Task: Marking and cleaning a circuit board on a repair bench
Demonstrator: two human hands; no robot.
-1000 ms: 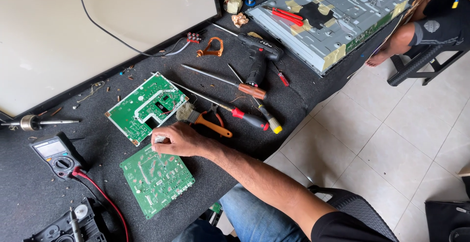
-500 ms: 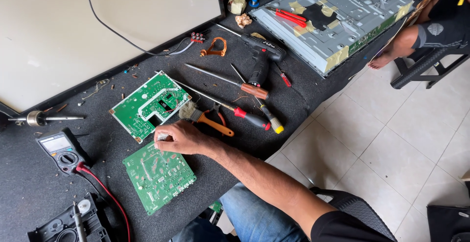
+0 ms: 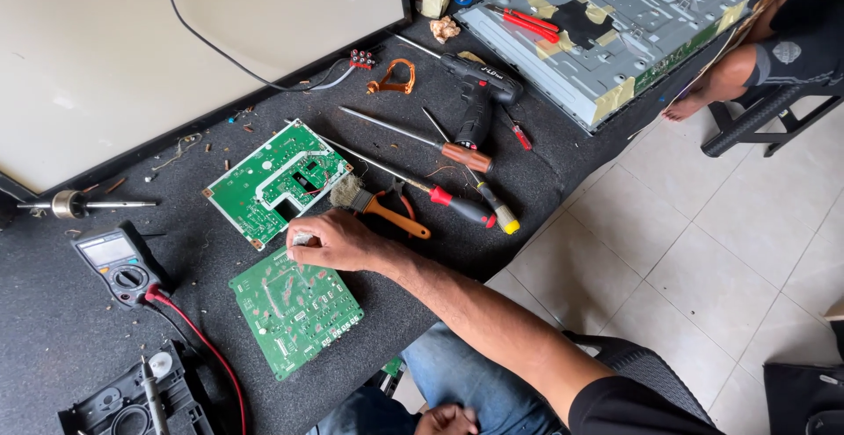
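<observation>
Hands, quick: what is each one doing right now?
Right hand: fingers pinched on a small pale object, over the lower circuit board.
Left hand: rests in the lap, grip cannot be told.

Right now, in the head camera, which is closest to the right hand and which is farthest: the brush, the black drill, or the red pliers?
From the right hand:
1. Brush, just behind the hand.
2. Black drill, mid-table.
3. Red pliers, far corner on the metal panel.

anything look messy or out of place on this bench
Mostly working clutter. Copper-coloured wire scraps lie scattered on the dark mat near the white panel's edge, and a crumpled wad of paper sits by the opened metal chassis. The screwdrivers lie crisscrossed. Neither green board under the right hand looks damaged.
</observation>
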